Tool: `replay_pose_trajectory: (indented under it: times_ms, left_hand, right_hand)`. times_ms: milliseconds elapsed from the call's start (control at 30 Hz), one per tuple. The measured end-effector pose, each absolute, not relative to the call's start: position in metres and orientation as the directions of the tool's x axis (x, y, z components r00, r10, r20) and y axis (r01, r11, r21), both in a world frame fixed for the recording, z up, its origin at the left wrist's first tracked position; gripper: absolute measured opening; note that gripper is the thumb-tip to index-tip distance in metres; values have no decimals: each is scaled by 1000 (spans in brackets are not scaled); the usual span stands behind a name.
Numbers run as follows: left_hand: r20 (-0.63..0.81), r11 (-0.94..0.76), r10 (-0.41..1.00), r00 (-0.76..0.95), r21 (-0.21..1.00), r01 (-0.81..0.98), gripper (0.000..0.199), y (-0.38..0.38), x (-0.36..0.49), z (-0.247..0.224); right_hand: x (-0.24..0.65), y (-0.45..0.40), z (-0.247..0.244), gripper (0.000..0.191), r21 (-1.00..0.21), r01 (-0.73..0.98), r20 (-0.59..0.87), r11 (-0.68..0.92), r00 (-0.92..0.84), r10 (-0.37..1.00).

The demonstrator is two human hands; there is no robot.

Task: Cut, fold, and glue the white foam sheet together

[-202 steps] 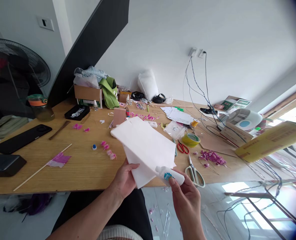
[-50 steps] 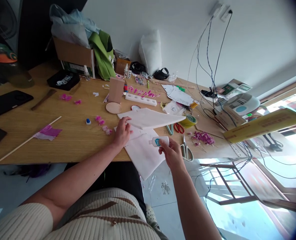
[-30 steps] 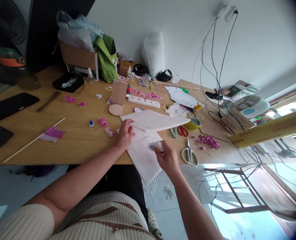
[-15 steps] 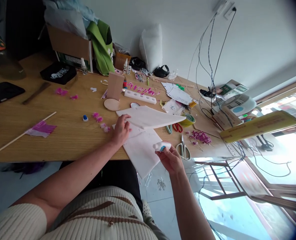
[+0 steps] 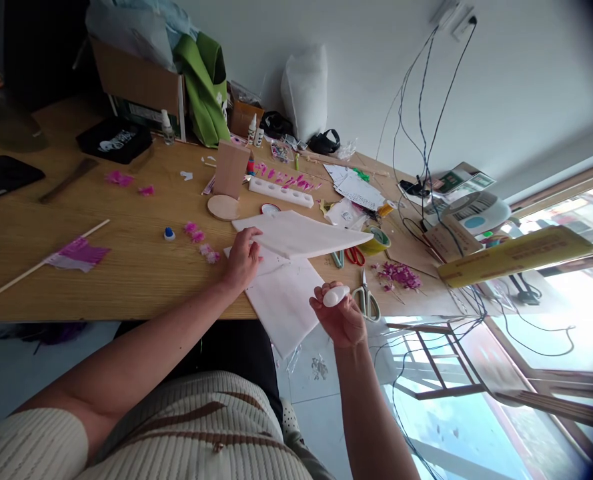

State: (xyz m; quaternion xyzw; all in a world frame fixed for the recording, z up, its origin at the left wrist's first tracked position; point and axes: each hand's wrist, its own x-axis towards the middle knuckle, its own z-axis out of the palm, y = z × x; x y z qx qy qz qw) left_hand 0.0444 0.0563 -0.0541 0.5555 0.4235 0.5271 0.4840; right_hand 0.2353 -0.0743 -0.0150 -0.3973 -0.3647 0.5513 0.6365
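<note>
**Glue bottle over the foam sheets**

Near the centre of the frame, just past the tabletop's front edge, I see my right hand closed around a small white glue bottle, which it holds up over the lower right corner of a white foam sheet. That sheet lies flat and hangs partly over the edge. My left hand presses down with spread fingers where it meets a second foam sheet, a long wedge lying across its far side and pointing right.

Clutter crowds the right side: white-handled scissors lie just beside the bottle, red-handled scissors and a roll of yellow tape sit at the wedge's tip, and a heap of purple petals lies beyond. Left of my left hand are pink petals and a blue cap. Behind the wedge stand a round wooden disc, a brown block and a white holder. At lower left a stick with pink paper lies well apart.
</note>
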Motion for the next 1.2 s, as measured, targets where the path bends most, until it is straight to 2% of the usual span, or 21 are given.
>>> replay_pose_trajectory:
  times_ms: [167,267,333,433,500,600,700,833,867,933,1033,1100,1200]
  left_hand:
    - [200,-200,975,92,980,-11,31,57,45,-58]
    - [258,-260,962,91,966,9,32,57,45,-59]
    - [352,-357,932,86,933,45,29,56,44,-58]
    - [553,-558,828,91,802,211,30,56,42,-57]
    - [612,-613,783,115,725,315,34,56,42,-59]
    - [600,-639,764,238,650,412,45,55,43,-61]
    - [548,-645,755,360,521,559,57,49,41,-53]
    - [509,-582,780,363,379,720,57,35,32,-25]
    - [528,-588,773,352,388,709,52,30,31,-16]
    - [565,-639,752,341,495,589,45,20,30,1]
    - [506,-650,714,484,735,191,56,5,35,21]
    - [422,-516,669,612,856,-27,56,-5,39,30]
    - [297,-299,642,707,946,-126,49,-14,42,38]
  right_hand:
    - [250,-70,20,27,-915,-312,226,255,127,966]
    - [245,-69,17,27,-918,-345,153,196,147,977]
    - [238,-71,6,28,-904,-404,70,140,182,981]
    - [230,-81,-10,31,-848,-516,7,121,218,976]
    - [229,-88,-14,31,-811,-570,4,130,218,976]
    - [229,-97,-12,32,-787,-599,3,149,238,971]
    - [224,-100,-2,33,-762,-626,-37,164,295,955]
    - [210,-94,9,33,-668,-717,-65,201,325,943]
    - [206,-92,10,33,-643,-738,-57,205,313,948]
    - [195,-88,12,31,-599,-776,-27,198,267,963]
    - [176,-83,10,27,-545,-827,17,137,152,988]
    - [162,-82,7,24,-524,-848,18,86,90,996]
    - [152,-83,2,22,-564,-825,2,43,51,999]
